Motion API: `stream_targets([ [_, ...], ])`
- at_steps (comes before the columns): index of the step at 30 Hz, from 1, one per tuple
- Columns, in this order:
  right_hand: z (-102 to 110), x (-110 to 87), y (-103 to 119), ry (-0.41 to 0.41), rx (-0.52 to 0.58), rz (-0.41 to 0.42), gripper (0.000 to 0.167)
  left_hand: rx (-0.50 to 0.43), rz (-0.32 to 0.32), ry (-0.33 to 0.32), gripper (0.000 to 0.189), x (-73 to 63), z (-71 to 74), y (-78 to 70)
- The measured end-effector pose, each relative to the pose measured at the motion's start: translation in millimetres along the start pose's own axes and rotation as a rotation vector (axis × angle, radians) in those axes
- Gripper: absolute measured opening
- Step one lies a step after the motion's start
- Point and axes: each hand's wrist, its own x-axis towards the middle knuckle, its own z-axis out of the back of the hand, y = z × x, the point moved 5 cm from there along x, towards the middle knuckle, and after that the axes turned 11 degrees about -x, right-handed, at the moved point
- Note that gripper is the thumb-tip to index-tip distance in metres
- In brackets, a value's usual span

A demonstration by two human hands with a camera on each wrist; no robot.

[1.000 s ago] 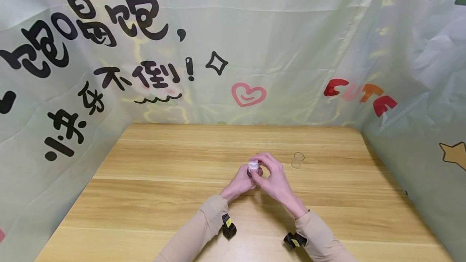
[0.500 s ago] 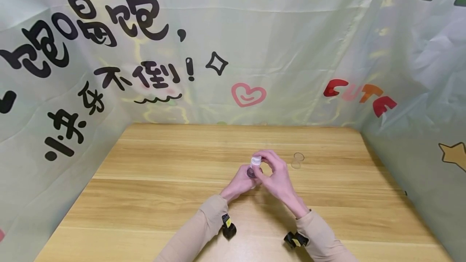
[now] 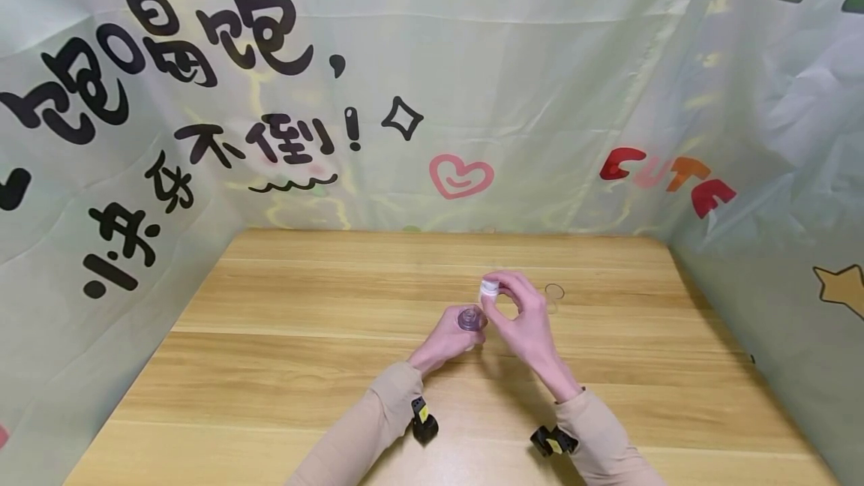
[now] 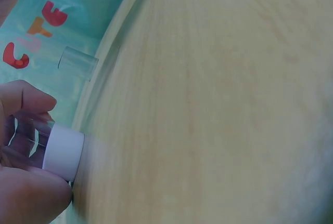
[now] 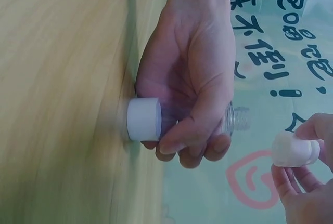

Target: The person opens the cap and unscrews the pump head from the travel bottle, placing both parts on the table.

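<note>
My left hand [image 3: 442, 338] grips a small clear bottle [image 3: 470, 319] with its fingers wrapped round the body. A threaded neck [image 5: 241, 118] shows bare at its top, and a white base [image 5: 144, 119] sticks out below the hand. Just up and to the right of the bottle, my right hand [image 3: 526, 319] pinches a white cap [image 3: 489, 289] between thumb and fingers. Cap and neck are apart, as the right wrist view shows. Part of the bottle's body is hidden by the left fingers.
A clear, open-ended cylinder [image 4: 78, 64] stands on the wooden table [image 3: 304, 298] beyond the right hand, partly covered by it in the head view. Printed fabric [image 3: 540, 96] encloses the table at the back and sides.
My right hand has lifted the white cap off the bottle's neck and moved up and to the right with it, baring the mouth. The left hand has kept its place.
</note>
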Motion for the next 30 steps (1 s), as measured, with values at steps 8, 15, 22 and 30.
stream_targets([
  [8, 8.3, 1.9, -8.4, -0.014, -0.154, -0.031, 0.037, -0.031, -0.049, 0.021, 0.026, 1.0, 0.1, 0.5],
  [15, 11.9, 1.7, -19.6, 0.045, -0.222, -0.136, 0.035, -0.054, -0.031, 0.017, 0.027, 0.9, 0.0, 1.3],
  [22, 12.0, -0.4, -30.8, 0.146, -0.292, -0.216, 0.034, -0.052, -0.010, 0.020, 0.027, 0.1, -0.6, 0.6],
  [30, 9.5, -2.8, -46.3, 0.293, -0.391, -0.275, 0.036, -0.055, -0.027, 0.025, 0.026, 0.3, -1.4, -0.1],
])
